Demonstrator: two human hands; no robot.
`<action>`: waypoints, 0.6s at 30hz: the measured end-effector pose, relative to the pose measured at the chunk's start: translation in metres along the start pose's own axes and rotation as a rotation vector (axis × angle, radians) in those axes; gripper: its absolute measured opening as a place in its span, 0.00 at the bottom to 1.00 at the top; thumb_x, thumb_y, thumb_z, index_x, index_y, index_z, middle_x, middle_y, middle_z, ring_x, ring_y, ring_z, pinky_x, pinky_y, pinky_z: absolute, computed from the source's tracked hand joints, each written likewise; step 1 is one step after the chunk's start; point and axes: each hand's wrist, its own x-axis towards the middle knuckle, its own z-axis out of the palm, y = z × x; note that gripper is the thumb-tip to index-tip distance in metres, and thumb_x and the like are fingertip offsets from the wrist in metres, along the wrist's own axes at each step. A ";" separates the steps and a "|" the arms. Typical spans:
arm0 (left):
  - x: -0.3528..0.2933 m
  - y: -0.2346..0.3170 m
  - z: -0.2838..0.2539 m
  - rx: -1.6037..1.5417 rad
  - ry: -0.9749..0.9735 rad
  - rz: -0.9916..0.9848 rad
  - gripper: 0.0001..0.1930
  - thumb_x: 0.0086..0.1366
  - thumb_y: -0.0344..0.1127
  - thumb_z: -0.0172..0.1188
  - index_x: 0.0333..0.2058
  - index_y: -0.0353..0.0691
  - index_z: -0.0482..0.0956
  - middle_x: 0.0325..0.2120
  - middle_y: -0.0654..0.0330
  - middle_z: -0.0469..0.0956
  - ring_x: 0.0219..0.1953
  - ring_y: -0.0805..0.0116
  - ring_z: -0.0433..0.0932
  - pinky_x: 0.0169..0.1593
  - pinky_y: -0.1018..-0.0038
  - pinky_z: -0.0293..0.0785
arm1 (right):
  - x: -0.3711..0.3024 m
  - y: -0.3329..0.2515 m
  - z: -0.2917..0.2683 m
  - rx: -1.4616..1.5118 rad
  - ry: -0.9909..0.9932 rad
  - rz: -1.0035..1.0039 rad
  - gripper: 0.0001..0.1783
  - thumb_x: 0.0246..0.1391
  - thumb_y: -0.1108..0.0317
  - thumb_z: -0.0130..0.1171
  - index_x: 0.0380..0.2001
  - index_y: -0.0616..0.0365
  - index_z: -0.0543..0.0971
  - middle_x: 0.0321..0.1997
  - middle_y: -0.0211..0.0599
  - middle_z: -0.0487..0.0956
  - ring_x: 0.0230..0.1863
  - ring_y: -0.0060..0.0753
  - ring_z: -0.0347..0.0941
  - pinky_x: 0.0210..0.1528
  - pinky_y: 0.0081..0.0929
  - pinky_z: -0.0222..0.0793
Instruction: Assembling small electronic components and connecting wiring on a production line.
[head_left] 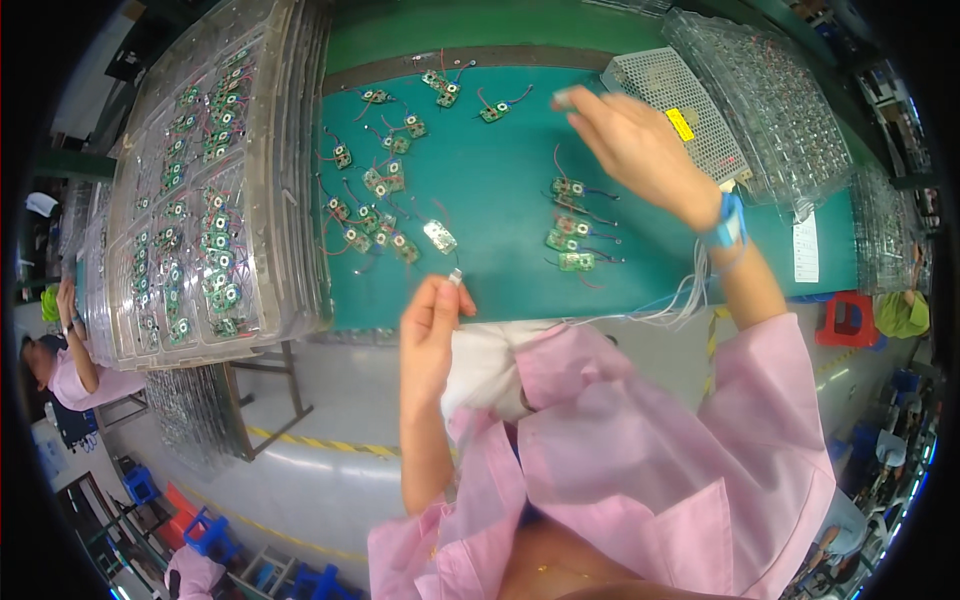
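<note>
Pinching pale piece (455,275), left hand (430,315); right hand (640,150), hold unclear; circuit boards (217,222) in tray (272,170)

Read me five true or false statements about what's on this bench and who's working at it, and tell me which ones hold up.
1. The work mat is green. True.
2. A blue band circles the left wrist. False: the blue band is on the wrist of the right hand.
3. The left hand pinches a small pale piece. True.
4. A yellow label lies on the mat. False: the yellow label is on the perforated box.
5. Both sleeves are blue. False: they are pink.
</note>
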 end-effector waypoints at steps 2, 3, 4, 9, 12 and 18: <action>0.002 0.004 0.003 0.023 -0.008 -0.016 0.14 0.70 0.40 0.44 0.27 0.42 0.69 0.23 0.65 0.69 0.28 0.79 0.63 0.35 0.85 0.57 | 0.024 0.002 0.019 0.014 0.073 -0.026 0.10 0.57 0.63 0.50 0.41 0.53 0.71 0.30 0.36 0.75 0.30 0.42 0.72 0.33 0.34 0.70; 0.003 0.005 0.004 0.035 -0.008 -0.022 0.14 0.70 0.40 0.44 0.27 0.41 0.69 0.23 0.65 0.69 0.28 0.79 0.62 0.35 0.85 0.57 | 0.031 0.005 0.031 0.032 0.141 -0.059 0.10 0.57 0.63 0.51 0.40 0.53 0.70 0.29 0.36 0.75 0.30 0.42 0.72 0.35 0.34 0.70; 0.002 0.007 0.004 0.037 -0.006 -0.015 0.14 0.70 0.40 0.44 0.27 0.41 0.69 0.23 0.65 0.69 0.28 0.79 0.62 0.35 0.85 0.57 | 0.035 0.009 0.042 0.031 0.148 -0.062 0.10 0.57 0.63 0.51 0.40 0.53 0.70 0.29 0.36 0.75 0.30 0.42 0.72 0.35 0.34 0.70; 0.002 0.005 0.003 0.038 -0.027 -0.033 0.12 0.70 0.37 0.44 0.28 0.40 0.70 0.24 0.67 0.70 0.28 0.81 0.63 0.36 0.86 0.58 | 0.050 0.013 0.091 0.063 0.202 -0.146 0.12 0.57 0.64 0.52 0.43 0.51 0.69 0.31 0.35 0.73 0.31 0.39 0.71 0.37 0.29 0.69; 0.000 0.002 0.002 0.039 -0.018 -0.021 0.12 0.70 0.37 0.44 0.28 0.40 0.70 0.24 0.67 0.70 0.28 0.80 0.63 0.36 0.85 0.59 | 0.050 0.004 0.068 0.363 -0.064 0.003 0.11 0.58 0.64 0.52 0.43 0.51 0.69 0.31 0.34 0.72 0.31 0.36 0.70 0.36 0.26 0.69; -0.001 0.004 0.002 -0.059 -0.040 0.000 0.11 0.70 0.36 0.44 0.29 0.40 0.70 0.25 0.67 0.70 0.28 0.79 0.63 0.37 0.84 0.60 | 0.019 -0.034 0.013 1.293 -0.177 0.248 0.09 0.60 0.66 0.50 0.43 0.53 0.69 0.27 0.32 0.71 0.27 0.27 0.68 0.30 0.20 0.66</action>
